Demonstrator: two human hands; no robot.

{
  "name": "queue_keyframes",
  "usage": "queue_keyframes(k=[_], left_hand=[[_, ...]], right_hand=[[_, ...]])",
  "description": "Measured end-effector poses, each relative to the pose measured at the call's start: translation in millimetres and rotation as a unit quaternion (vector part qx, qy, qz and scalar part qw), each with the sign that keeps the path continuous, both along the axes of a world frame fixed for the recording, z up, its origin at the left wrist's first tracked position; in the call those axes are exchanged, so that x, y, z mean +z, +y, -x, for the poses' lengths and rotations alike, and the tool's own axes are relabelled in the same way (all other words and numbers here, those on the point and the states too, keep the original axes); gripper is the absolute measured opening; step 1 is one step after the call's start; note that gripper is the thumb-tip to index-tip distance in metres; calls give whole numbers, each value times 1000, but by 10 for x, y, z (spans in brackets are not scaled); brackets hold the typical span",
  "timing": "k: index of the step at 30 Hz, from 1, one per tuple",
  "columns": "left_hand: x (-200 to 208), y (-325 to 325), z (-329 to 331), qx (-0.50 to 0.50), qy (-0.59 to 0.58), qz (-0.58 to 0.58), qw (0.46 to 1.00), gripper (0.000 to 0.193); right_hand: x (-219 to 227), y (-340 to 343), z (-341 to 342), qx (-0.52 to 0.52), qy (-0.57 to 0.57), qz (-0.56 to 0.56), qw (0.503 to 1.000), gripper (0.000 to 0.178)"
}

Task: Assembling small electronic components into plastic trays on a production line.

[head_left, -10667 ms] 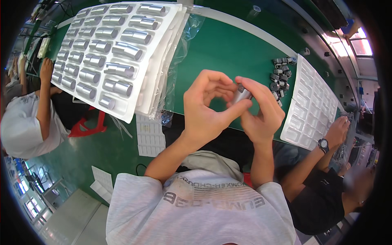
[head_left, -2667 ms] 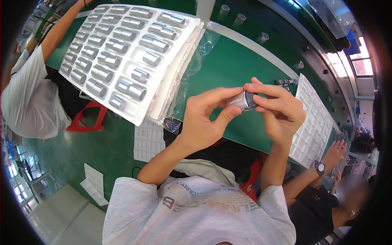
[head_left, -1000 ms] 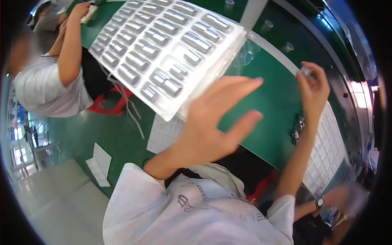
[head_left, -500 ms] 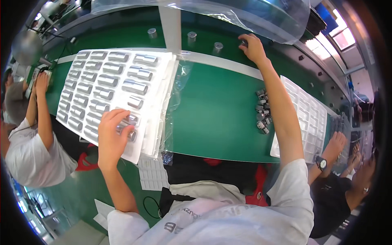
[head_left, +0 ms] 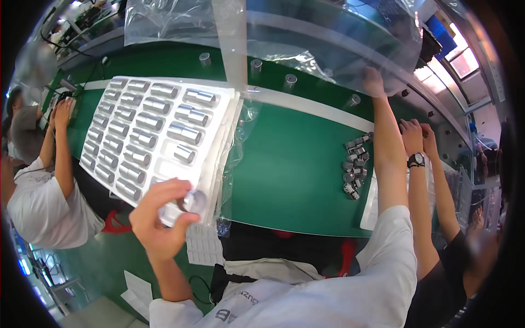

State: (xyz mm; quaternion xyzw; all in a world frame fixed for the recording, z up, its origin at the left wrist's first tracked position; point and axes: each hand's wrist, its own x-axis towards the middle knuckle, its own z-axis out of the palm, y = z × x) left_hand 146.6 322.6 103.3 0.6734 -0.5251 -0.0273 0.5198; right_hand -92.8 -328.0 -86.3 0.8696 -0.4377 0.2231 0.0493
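Note:
My left hand (head_left: 167, 218) grips a short shiny metal cylinder (head_left: 193, 201) between thumb and fingers, above the near right corner of a white blister tray (head_left: 164, 165). Rows of metal cylinders (head_left: 143, 138) lie in that tray; a few pockets beside my hand hold nothing. My right hand (head_left: 374, 82) is stretched far out to the back right, behind the hanging clear plastic sheet (head_left: 306, 33). Its fingers are blurred there. Upright cylinders stand along the back strip, one (head_left: 354, 100) near my right wrist and another (head_left: 328, 72) seen dimly through the plastic.
A pile of small metal parts (head_left: 355, 167) lies on the green mat (head_left: 290, 164) left of my right forearm. Beyond that arm is another white tray (head_left: 371, 205). A co-worker's hands (head_left: 414, 134) reach in at the right. A pale post (head_left: 232, 49) rises at the back.
My left hand has lifted a cylinder out of the tray. My right hand has let go of a cylinder on the back strip and moved right. The co-worker's hands have come closer.

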Motion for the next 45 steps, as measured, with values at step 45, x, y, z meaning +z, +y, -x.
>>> queue_keyframes(k=[45], left_hand=[[-592,-857,962,-165,552,159,802,33]], right_hand=[[1702,4478,-121,299,-485,-431,700,37]])
